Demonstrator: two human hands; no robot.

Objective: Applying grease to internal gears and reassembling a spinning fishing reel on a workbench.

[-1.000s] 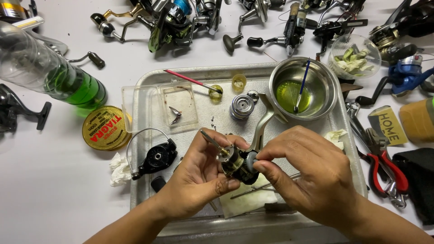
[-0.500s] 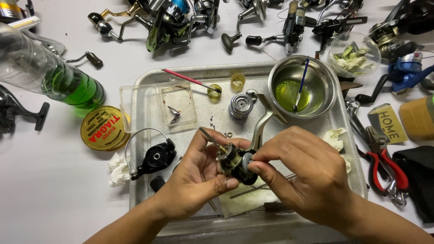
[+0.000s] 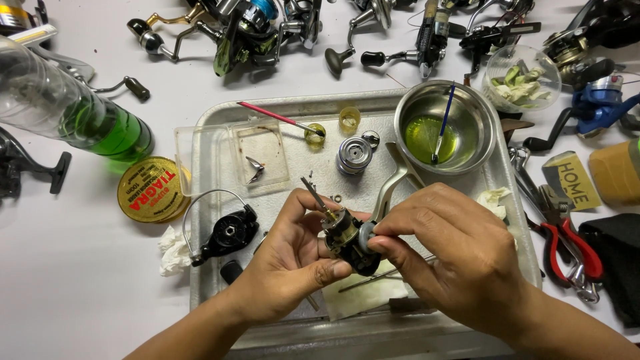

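Little has been shifted since the earlier pictures: the dark, stripped fishing-reel body with its brass gear and thin steel shaft (image 3: 341,235) is held as before above the near middle of the dented metal tray (image 3: 213,200), with the hands only slightly resettled. The left hand (image 3: 293,260) is closed around the reel body from below, thumb pressed to its near side. The right hand (image 3: 460,260) is pinched with fingertips on the body's right flank, where a small part appears to be seated or turned; which one cannot be told.

Disassembly seems largely done: a silver ribbed spool (image 3: 353,155) lies toward the tray's far edge, a black rotor with wire bail (image 3: 223,233) at its left edge, a grey metal handle arm (image 3: 393,187) beside the hands. A steel bowl of yellow-green fluid with a blue brush (image 3: 445,127) is set at the far right corner. Reassembly is judged still to remain.
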